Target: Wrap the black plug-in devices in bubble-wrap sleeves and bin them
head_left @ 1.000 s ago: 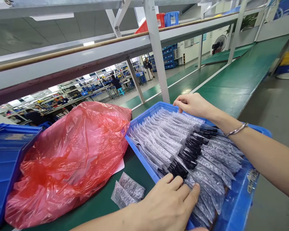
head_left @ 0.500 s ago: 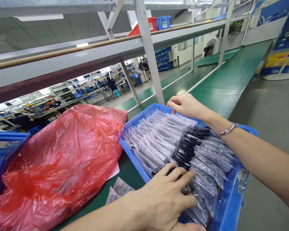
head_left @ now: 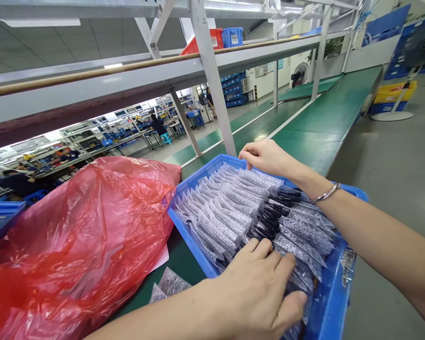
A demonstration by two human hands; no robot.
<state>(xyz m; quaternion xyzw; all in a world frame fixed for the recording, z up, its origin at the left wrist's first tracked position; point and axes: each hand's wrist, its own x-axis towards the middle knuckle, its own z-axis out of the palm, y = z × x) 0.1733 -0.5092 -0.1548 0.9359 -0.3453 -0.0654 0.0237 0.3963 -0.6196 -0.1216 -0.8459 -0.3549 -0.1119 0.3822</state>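
Observation:
A blue plastic bin [head_left: 193, 238] holds rows of bubble-wrap pouches [head_left: 221, 212], packed on edge. Black cable-like parts [head_left: 269, 217] show in a band between the rows; their exact kind is unclear. My left hand [head_left: 258, 283] lies over the near pouches, palm down with fingers outstretched, hiding what is beneath. At the bin's far rim, my right hand [head_left: 265, 158] has its fingers curled over the edge. A couple of loose bubble-wrap pouches [head_left: 173, 282] lie outside the bin, partly behind my left forearm.
A crumpled red plastic bag [head_left: 92, 226] spreads along the left, beside another blue bin [head_left: 2, 217]. The green conveyor belt [head_left: 326, 123] runs away to the right. A white metal post [head_left: 214, 75] rises beyond the bin, supporting a shelf. People sit at far benches.
The view has shifted slightly, so most things appear further left. My left hand has flattened over the near pouches, its fingers less bent. My right hand remains at the far rim.

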